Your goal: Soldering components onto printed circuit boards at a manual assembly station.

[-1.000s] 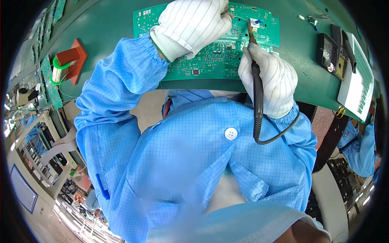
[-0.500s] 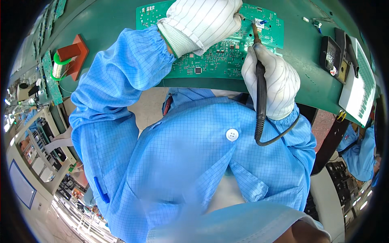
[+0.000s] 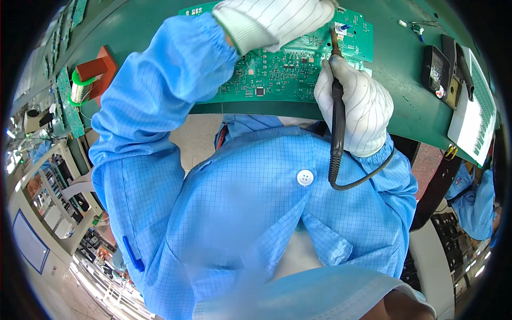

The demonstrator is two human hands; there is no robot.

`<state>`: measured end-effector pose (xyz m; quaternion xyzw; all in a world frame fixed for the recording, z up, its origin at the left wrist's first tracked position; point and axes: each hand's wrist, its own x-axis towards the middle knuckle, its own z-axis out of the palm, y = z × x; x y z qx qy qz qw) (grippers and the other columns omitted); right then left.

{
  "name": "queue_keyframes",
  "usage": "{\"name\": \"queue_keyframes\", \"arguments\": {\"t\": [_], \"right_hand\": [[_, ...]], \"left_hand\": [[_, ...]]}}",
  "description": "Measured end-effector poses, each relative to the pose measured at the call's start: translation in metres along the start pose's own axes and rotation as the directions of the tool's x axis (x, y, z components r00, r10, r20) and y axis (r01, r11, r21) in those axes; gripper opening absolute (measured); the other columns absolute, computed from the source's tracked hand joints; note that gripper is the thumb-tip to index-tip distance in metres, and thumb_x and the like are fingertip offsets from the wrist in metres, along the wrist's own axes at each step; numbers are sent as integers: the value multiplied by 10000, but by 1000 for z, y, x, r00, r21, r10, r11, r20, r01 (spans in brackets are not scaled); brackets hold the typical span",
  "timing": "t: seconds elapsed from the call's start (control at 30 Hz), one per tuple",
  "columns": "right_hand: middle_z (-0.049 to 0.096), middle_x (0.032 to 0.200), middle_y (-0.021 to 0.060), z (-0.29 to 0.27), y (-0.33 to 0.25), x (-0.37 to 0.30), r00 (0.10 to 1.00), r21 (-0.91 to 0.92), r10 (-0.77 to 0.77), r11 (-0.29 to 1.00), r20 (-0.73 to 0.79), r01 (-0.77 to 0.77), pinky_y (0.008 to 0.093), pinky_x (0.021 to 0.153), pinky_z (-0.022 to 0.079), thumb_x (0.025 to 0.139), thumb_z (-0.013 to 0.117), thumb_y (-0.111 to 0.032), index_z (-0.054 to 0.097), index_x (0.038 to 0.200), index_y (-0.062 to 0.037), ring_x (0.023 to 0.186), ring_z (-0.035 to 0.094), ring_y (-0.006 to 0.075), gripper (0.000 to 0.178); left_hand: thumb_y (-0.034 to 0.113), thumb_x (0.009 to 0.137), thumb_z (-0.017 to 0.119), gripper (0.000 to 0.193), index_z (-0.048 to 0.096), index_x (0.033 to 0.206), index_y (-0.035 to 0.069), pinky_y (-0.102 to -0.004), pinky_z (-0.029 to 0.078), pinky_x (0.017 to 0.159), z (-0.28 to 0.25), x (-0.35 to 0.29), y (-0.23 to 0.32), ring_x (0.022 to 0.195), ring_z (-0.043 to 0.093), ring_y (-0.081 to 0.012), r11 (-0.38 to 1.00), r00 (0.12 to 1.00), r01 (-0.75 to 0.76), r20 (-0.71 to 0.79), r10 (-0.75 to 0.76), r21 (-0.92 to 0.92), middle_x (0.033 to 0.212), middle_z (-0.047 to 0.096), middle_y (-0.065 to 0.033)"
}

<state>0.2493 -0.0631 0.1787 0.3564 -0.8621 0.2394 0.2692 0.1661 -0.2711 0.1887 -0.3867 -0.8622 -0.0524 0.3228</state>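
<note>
My right hand, in a white striped glove, is closed around the black handle of a soldering iron. The iron's brown tip end reaches up to a small white component with a blue shaft on a green circuit board. Above the board's upper middle is my left hand, gloved too, its fingers drawn together near the picture's top edge, just left of that component. What they pinch is too small to make out. The left hand and sleeve cover part of the board.
A spool of solder wire stands on a red holder at the left. To the right are a black tray, an iron stand and a white sheet. Small parts lie at the far right.
My left hand has moved up and to the right, its fingers nearer the white component. The soldering iron's handle has swung slightly left, with my right hand still around it.
</note>
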Motion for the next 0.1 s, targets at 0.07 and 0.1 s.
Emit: {"name": "queue_keyframes", "arguments": {"t": [0.07, 0.1], "right_hand": [[721, 807, 63, 0, -1, 0, 1000, 5, -3, 1000, 10, 3, 305, 561, 548, 776, 846, -69, 710, 1008, -27, 616, 685, 198, 272], [722, 811, 62, -1, -2, -1, 1000, 5, -4, 1000, 16, 4, 304, 563, 549, 777, 845, -69, 709, 1012, -24, 619, 686, 197, 275]], "left_hand": [[292, 912, 638, 197, 667, 871, 101, -420, 524, 593, 0, 5, -6, 661, 641, -306, 998, 963, 36, 267, -20, -55, 732, 601, -103], [324, 928, 628, 231, 678, 886, 102, -430, 534, 609, 4, 12, -6, 690, 657, -322, 994, 900, 88, 433, -50, -68, 763, 623, -112]]}}
